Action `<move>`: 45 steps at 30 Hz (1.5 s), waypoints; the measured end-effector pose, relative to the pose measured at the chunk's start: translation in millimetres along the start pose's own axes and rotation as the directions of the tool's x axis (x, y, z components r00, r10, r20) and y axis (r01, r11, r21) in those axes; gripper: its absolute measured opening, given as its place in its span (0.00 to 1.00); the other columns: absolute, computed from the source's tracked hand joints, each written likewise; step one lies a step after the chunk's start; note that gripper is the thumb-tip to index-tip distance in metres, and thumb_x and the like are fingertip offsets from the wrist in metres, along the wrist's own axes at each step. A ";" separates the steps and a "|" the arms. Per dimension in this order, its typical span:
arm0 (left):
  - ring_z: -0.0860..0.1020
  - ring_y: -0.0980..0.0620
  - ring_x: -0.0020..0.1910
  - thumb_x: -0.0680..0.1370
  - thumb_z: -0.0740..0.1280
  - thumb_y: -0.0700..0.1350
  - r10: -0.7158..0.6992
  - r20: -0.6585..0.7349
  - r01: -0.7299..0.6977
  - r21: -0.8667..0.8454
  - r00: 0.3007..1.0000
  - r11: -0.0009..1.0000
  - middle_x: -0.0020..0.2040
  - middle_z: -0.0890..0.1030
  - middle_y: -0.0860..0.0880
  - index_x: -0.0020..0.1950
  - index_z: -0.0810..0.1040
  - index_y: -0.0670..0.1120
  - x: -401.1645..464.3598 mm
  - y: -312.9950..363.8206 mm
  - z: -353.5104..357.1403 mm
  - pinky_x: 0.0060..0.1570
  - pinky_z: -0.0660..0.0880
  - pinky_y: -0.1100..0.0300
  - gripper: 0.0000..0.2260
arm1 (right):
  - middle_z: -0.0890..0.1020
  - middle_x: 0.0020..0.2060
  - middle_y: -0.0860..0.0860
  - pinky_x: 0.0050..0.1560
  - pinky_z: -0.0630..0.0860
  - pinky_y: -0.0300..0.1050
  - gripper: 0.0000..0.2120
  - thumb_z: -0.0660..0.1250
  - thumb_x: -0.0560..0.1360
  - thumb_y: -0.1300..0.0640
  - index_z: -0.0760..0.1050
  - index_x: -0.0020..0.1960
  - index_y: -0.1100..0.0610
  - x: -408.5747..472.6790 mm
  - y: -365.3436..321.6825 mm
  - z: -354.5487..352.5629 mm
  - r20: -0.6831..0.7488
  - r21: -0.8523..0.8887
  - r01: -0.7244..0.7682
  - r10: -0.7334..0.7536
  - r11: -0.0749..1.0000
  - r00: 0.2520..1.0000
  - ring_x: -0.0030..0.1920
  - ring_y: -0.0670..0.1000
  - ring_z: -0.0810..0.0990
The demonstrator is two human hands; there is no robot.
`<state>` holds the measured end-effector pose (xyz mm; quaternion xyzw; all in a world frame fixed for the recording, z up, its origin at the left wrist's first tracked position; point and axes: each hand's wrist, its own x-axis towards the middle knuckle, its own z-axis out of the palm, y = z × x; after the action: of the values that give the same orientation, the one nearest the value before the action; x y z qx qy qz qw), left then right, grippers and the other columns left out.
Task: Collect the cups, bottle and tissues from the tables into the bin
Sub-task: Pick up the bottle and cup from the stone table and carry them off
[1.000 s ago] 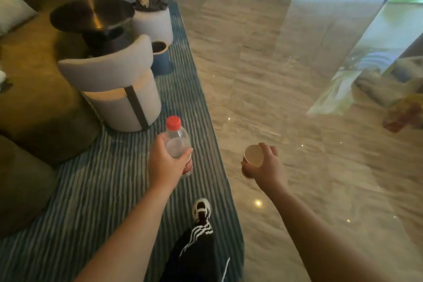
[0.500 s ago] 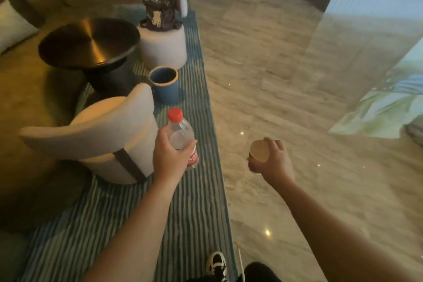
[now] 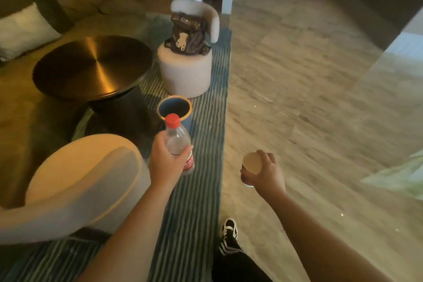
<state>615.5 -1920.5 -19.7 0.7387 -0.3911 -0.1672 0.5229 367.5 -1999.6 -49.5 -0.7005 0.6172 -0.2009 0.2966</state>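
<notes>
closer now than 0.5 s ago, the blue bin [image 3: 175, 107] has slid from well beyond the bottle cap to just behind it, and the near chair [image 3: 75, 181] has swung down to the lower left as the person walks along the striped rug [image 3: 201, 89].

left hand [image 3: 166, 162] grips the clear bottle [image 3: 179, 144] round its middle, fingers and thumb curled on it, red cap up. right hand [image 3: 266, 171] holds 1 paper cup [image 3: 251, 162], fingers wrapped round its side, open mouth tilted toward the camera; it hangs over the pale stone floor, right of the rug. whether tissues sit inside the cup cannot be told.

step in hand, as i judge it: carrying both items to the bin, which stands on the rug between the round dark table [image 3: 91, 66] and the far stool [image 3: 185, 73] with a brown bag [image 3: 186, 34] on it.

next move likely calls for 1 more stride, then bringing the bottle over the bin's open mouth and letting go, and swinging the cup leftward to follow.
</notes>
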 end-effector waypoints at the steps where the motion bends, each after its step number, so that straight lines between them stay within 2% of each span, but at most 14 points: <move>1: 0.75 0.54 0.51 0.67 0.76 0.52 -0.028 -0.023 0.029 0.005 0.999 1.000 0.53 0.76 0.55 0.58 0.68 0.56 24.6 2.0 16.2 0.50 0.73 0.55 0.24 | 0.70 0.63 0.48 0.46 0.70 0.42 0.37 0.75 0.65 0.44 0.65 0.69 0.51 34.0 -1.2 -2.4 0.026 -0.009 0.015 -0.015 1.000 1.000 0.52 0.48 0.71; 3: 0.75 0.52 0.50 0.67 0.76 0.51 -0.078 -0.069 0.079 0.017 0.995 0.997 0.53 0.76 0.53 0.58 0.69 0.53 67.7 5.9 43.2 0.49 0.73 0.54 0.24 | 0.70 0.62 0.48 0.46 0.69 0.42 0.36 0.75 0.65 0.44 0.66 0.68 0.51 96.4 -6.4 -8.1 0.056 -0.013 0.033 -0.032 0.999 0.998 0.51 0.49 0.71; 7: 0.75 0.57 0.49 0.67 0.76 0.52 -0.149 -0.098 0.149 -0.012 0.984 0.989 0.51 0.75 0.58 0.57 0.67 0.57 137.1 12.5 83.6 0.47 0.71 0.60 0.24 | 0.70 0.63 0.48 0.46 0.70 0.43 0.37 0.75 0.65 0.43 0.66 0.68 0.51 199.6 -23.6 -14.3 0.096 -0.008 0.066 -0.065 0.998 0.993 0.50 0.49 0.72; 11: 0.74 0.62 0.47 0.67 0.76 0.52 -0.220 -0.161 0.217 -0.038 0.962 0.975 0.50 0.74 0.60 0.57 0.67 0.57 195.9 6.8 107.5 0.46 0.69 0.62 0.24 | 0.70 0.63 0.49 0.49 0.71 0.44 0.37 0.76 0.65 0.44 0.65 0.69 0.52 283.4 -43.1 -8.4 0.143 -0.023 0.114 -0.110 0.993 0.984 0.55 0.54 0.74; 16: 0.72 0.59 0.51 0.67 0.76 0.50 -0.309 -0.264 0.308 -0.044 0.914 0.950 0.53 0.73 0.59 0.60 0.67 0.55 273.6 -18.4 126.3 0.49 0.68 0.62 0.26 | 0.71 0.62 0.49 0.49 0.69 0.44 0.37 0.75 0.65 0.45 0.66 0.69 0.53 384.7 -72.2 23.4 0.207 -0.043 0.190 -0.178 0.981 0.962 0.57 0.53 0.73; 19: 0.73 0.57 0.54 0.67 0.77 0.49 -0.356 -0.335 0.353 -0.070 0.873 0.933 0.56 0.73 0.57 0.62 0.67 0.54 325.2 -40.0 136.8 0.52 0.69 0.59 0.28 | 0.71 0.62 0.49 0.54 0.72 0.47 0.37 0.74 0.65 0.43 0.65 0.69 0.53 449.0 -96.0 52.8 0.274 -0.066 0.249 -0.222 0.966 0.936 0.59 0.53 0.73; 22: 0.73 0.58 0.54 0.66 0.77 0.49 -0.405 -0.398 0.394 -0.114 0.823 0.912 0.55 0.74 0.59 0.61 0.67 0.55 379.2 -60.8 144.6 0.53 0.70 0.60 0.28 | 0.71 0.61 0.50 0.56 0.75 0.53 0.35 0.73 0.65 0.42 0.66 0.67 0.52 513.8 -127.2 85.2 0.360 -0.117 0.335 -0.275 0.935 0.891 0.58 0.54 0.74; 27: 0.75 0.55 0.56 0.66 0.78 0.49 -0.514 -0.438 0.491 -0.174 0.738 0.853 0.56 0.75 0.55 0.62 0.68 0.53 451.5 -93.5 158.2 0.56 0.73 0.55 0.29 | 0.71 0.62 0.51 0.50 0.67 0.43 0.35 0.74 0.66 0.44 0.66 0.68 0.53 600.4 -175.7 133.2 0.500 -0.131 0.469 -0.351 0.873 0.792 0.59 0.54 0.73; 31: 0.75 0.53 0.57 0.65 0.78 0.47 -0.564 -0.413 0.540 -0.185 0.715 0.821 0.56 0.75 0.54 0.64 0.67 0.51 496.9 -123.6 175.8 0.54 0.74 0.56 0.31 | 0.69 0.64 0.54 0.57 0.65 0.43 0.37 0.76 0.66 0.48 0.64 0.69 0.56 649.4 -200.5 173.9 0.587 -0.048 0.500 -0.380 0.865 0.715 0.62 0.54 0.70; 37: 0.75 0.54 0.58 0.63 0.80 0.47 -0.648 -0.337 0.597 -0.252 0.683 0.761 0.59 0.75 0.54 0.65 0.65 0.54 541.5 -181.8 205.0 0.58 0.74 0.52 0.36 | 0.70 0.63 0.54 0.57 0.64 0.39 0.38 0.78 0.64 0.51 0.65 0.68 0.56 698.0 -218.9 255.6 0.690 0.031 0.537 -0.407 0.843 0.598 0.62 0.53 0.70; 38: 0.75 0.57 0.59 0.63 0.80 0.47 -0.657 -0.319 0.601 -0.267 0.683 0.753 0.59 0.75 0.56 0.66 0.64 0.55 544.3 -190.4 211.8 0.59 0.74 0.56 0.37 | 0.69 0.63 0.54 0.57 0.65 0.40 0.38 0.78 0.64 0.51 0.65 0.68 0.56 705.8 -219.5 271.8 0.712 0.034 0.539 -0.399 0.841 0.577 0.62 0.52 0.70; 41: 0.66 0.77 0.59 0.65 0.79 0.44 -0.648 -0.320 0.578 -0.293 0.691 0.762 0.60 0.68 0.72 0.69 0.60 0.57 542.4 -209.4 228.8 0.54 0.65 0.79 0.39 | 0.69 0.62 0.53 0.57 0.68 0.43 0.37 0.78 0.64 0.53 0.65 0.69 0.55 725.9 -221.7 312.9 0.760 0.032 0.541 -0.373 0.840 0.533 0.61 0.52 0.70; 43: 0.60 0.77 0.63 0.67 0.78 0.49 -0.699 -0.343 0.623 -0.316 0.628 0.715 0.67 0.63 0.69 0.73 0.58 0.54 539.2 -219.5 234.1 0.58 0.61 0.77 0.41 | 0.69 0.60 0.52 0.58 0.72 0.48 0.36 0.77 0.64 0.53 0.65 0.68 0.55 736.7 -221.9 333.4 0.782 0.052 0.544 -0.373 0.838 0.499 0.60 0.53 0.71; 45: 0.58 0.67 0.68 0.66 0.77 0.56 -0.763 -0.365 0.691 -0.332 0.534 0.643 0.71 0.61 0.61 0.77 0.54 0.53 536.8 -228.3 235.3 0.65 0.60 0.66 0.46 | 0.69 0.57 0.49 0.55 0.74 0.49 0.35 0.77 0.64 0.53 0.66 0.67 0.53 745.8 -220.7 349.6 0.794 0.080 0.528 -0.374 0.845 0.479 0.57 0.52 0.72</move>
<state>895.8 -2441.8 -232.4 0.8098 0.1063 -0.2119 0.5367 875.8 -2661.0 -226.1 -0.8760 0.2311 0.1104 0.4088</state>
